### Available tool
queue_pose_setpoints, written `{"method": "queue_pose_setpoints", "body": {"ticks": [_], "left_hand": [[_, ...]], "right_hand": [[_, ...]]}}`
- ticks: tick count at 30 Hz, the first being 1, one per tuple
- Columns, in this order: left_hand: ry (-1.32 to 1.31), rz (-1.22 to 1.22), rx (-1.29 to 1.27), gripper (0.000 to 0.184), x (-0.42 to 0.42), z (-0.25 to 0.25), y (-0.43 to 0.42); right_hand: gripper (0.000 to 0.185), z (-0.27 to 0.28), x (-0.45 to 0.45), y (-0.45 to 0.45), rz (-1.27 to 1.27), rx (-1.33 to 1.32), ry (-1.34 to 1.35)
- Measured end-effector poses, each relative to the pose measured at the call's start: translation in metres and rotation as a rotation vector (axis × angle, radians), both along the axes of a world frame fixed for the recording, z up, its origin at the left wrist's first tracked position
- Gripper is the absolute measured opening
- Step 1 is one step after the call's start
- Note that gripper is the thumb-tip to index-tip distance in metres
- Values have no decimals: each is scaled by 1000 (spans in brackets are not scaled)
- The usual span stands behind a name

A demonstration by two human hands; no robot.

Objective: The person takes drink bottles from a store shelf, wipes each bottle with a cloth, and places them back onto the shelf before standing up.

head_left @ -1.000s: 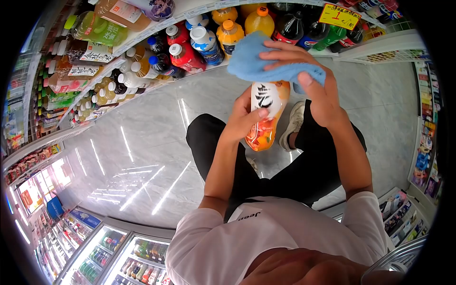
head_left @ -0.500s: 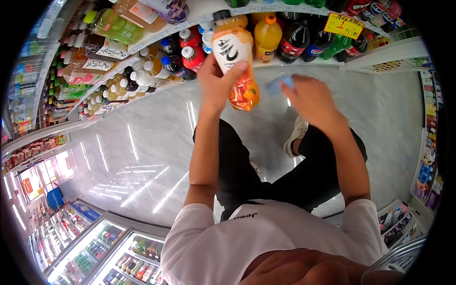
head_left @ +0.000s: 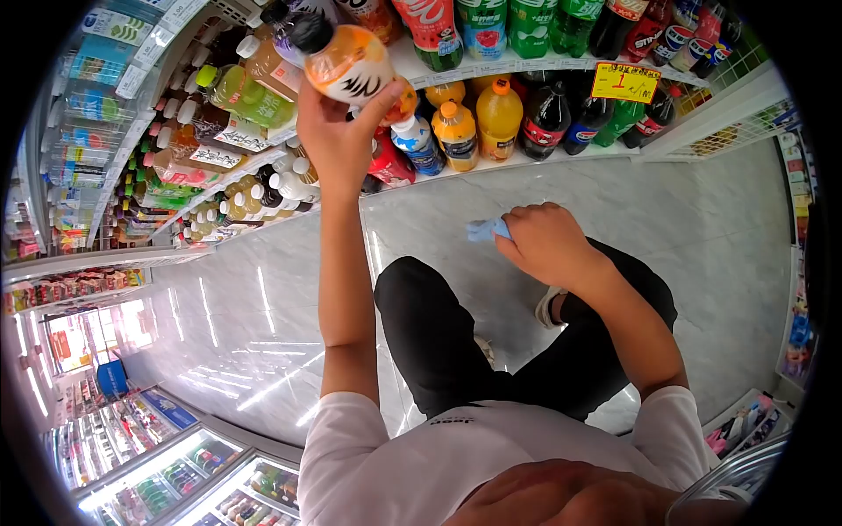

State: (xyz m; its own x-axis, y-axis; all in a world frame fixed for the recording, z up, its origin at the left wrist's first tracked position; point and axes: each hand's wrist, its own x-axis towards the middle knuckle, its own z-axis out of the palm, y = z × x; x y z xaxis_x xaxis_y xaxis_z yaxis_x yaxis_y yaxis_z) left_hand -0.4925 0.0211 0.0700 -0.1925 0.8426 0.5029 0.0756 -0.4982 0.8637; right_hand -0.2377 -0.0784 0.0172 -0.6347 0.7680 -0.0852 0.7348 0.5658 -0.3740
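Note:
An orange drink bottle (head_left: 355,66) with a black cap and a white label is in my left hand (head_left: 340,131), raised to the upper shelf's front edge. The bottle tilts, its cap toward the upper left, beside a purple-wrapped bottle (head_left: 279,33). My right hand (head_left: 548,244) is closed around a blue cloth (head_left: 485,230) over the floor in front of my knees. Only a bunched end of the cloth sticks out past the fingers.
Drink bottles fill the upper shelf (head_left: 517,63) and the lower shelf (head_left: 438,180). A yellow price tag (head_left: 625,82) hangs at the upper right. More bottles line the left shelves. Glass-door coolers (head_left: 167,469) stand at the lower left, and wire mesh (head_left: 741,131) borders the right.
My left hand has carried the orange bottle up and left to the upper shelf. My right hand has moved down from the bottle with the cloth, now bunched up.

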Motion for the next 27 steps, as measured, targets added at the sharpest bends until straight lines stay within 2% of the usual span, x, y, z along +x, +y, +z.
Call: {"method": "queue_pose_setpoints", "body": {"ticks": [3,4,7,8,11,12,15,22,27], "left_hand": [[303,171,129,61,-5,-6,17],[527,291,252,61,-8,-4,22],[470,339,183,60,-7,-6,27],[392,264,109,67,-5,0,27],[298,270,223,76,2,0,35],[382,324,255,82,2,-3,39],[480,395,248,80,9,-6,43],[480,416,241,79,11,-20,62],[474,446,221,86,12,-16,65]], "right_hand": [[30,4,-2,-2,24,-27,-25],[29,4,-2,-2,31,-8,-18],[28,2,-1,-4,45,10,-4],[28,1,0,-5,51,1,-2],[28,0,-2,-9,63,-6,-11],[28,-2,-2,-10,66,-4,-18],[26,-8,-4,-13,91,-30,-7],[27,-9,-6,-16,110,-15,8],[26,-9,-5,-19,106,3,17]]}}
